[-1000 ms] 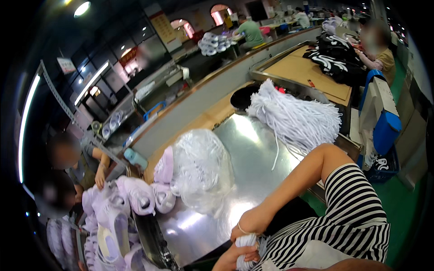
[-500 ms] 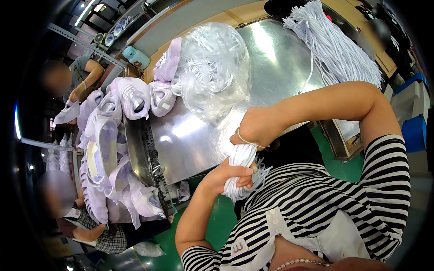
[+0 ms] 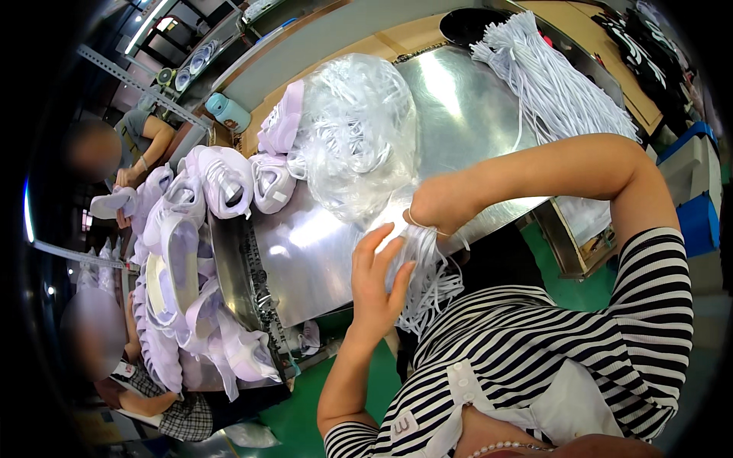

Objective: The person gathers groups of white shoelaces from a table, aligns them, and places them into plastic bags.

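Observation:
A bundle of white shoelaces (image 3: 429,286) hangs at the metal table's near edge, its loose ends spread toward my striped shirt. My right hand (image 3: 441,204) is closed round the upper part of the bundle, and a thin band loops about its fingers. Beside the laces, my left hand (image 3: 376,286) has its fingers apart and holds nothing. Just beyond both hands lies a clear plastic bag (image 3: 363,126) with white laces inside. The laces hide part of my right fingers.
Lilac shoes (image 3: 221,179) crowd the left rack and table edge. A large bunch of white laces (image 3: 553,80) lies at the far right of the metal table (image 3: 450,114). A blue bottle (image 3: 227,112) stands at the back; two people work at left.
My left hand has let go of the laces and spread its fingers. The lower ends of the bundle have fanned out, while my right hand stays near the same place.

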`<state>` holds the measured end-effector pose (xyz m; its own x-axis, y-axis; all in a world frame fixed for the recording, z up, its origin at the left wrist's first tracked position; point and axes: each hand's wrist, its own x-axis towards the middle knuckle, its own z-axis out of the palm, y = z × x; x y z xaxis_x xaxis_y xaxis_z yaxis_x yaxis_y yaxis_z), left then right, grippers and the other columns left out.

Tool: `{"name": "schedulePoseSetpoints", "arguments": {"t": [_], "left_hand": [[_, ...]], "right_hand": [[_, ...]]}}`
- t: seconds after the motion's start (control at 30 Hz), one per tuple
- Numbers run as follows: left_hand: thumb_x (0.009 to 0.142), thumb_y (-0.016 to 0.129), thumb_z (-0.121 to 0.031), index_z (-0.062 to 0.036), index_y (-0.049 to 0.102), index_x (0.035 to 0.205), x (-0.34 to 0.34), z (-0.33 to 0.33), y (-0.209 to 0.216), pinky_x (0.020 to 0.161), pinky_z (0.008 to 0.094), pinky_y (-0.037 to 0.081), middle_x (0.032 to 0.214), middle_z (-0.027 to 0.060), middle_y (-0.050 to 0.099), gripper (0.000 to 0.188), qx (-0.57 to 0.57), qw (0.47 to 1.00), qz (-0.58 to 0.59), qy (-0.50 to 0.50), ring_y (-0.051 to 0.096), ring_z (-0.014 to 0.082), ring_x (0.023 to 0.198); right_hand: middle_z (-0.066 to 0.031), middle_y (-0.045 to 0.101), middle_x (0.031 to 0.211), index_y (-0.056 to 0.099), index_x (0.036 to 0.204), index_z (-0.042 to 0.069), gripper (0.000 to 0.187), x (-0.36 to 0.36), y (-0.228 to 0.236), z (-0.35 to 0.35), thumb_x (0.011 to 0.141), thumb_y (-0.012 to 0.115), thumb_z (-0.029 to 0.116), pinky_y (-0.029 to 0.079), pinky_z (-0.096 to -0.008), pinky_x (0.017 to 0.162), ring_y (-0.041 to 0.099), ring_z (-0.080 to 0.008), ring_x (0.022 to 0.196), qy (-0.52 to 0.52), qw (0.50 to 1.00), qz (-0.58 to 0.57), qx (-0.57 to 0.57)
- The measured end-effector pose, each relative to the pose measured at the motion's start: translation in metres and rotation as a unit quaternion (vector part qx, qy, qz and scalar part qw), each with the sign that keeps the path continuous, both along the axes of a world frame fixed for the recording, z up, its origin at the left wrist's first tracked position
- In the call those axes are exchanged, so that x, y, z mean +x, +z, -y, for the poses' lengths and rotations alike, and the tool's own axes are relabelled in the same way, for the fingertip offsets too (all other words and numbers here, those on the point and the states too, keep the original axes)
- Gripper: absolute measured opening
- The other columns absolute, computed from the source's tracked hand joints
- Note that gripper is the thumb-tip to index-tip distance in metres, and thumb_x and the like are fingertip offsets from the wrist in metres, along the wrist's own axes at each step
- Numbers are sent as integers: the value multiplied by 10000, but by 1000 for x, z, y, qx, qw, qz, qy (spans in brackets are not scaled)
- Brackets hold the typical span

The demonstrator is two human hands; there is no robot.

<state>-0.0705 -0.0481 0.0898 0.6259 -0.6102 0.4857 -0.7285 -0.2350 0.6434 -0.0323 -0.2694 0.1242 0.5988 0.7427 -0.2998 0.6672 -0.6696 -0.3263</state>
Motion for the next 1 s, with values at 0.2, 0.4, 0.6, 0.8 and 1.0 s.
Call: {"name": "schedulePoseSetpoints", "arguments": {"t": [0.2, 0.4, 0.6, 0.8, 1.0], "left_hand": [[691, 644, 14, -42, 666, 1009, 9, 20, 14, 675, 331, 472, 1005, 95, 617, 324, 53, 966, 253, 2, 595, 250, 806], [689, 636, -15, -56, 644, 886, 9, 27, 41, 606, 311, 450, 929, 50, 594, 201, 161, 956, 233, -74, 588, 192, 735], [653, 701, -36, -67, 579, 812, 10, 25, 59, 566, 322, 452, 843, 39, 567, 202, 189, 941, 245, -139, 554, 219, 630], [724, 688, -108, -73, 582, 896, 10, 6, 48, 592, 384, 450, 761, 57, 589, 204, 216, 971, 84, -55, 566, 259, 650], [763, 774, -307, -6, 349, 1329, 31, 7, -8, 984, 336, 386, 1136, 153, 566, 769, -61, 941, -318, -102, 527, 256, 1134]], "right_hand": [[-173, 649, 773, 604, 903, -20, 360, -1, 3, -8, 657, 760, 192, 484, -436, 663, 620, -365, 762, -7, 1000, -28, 4], [-144, 648, 754, 625, 891, 45, 300, -12, 0, -8, 628, 727, 147, 482, -420, 634, 608, -350, 721, -9, 998, -56, 37], [-139, 652, 746, 626, 879, 42, 275, -17, 2, -13, 631, 708, 128, 491, -429, 629, 617, -356, 715, 1, 998, -31, 63], [-156, 668, 753, 657, 831, -2, 221, -25, -6, -14, 642, 699, 105, 524, -416, 607, 659, -341, 726, 47, 996, 77, -19], [-132, 622, 646, 559, 833, -14, 221, -21, 0, -15, 666, 650, 99, 500, -374, 482, 645, -309, 566, 66, 960, 265, 53]]}}
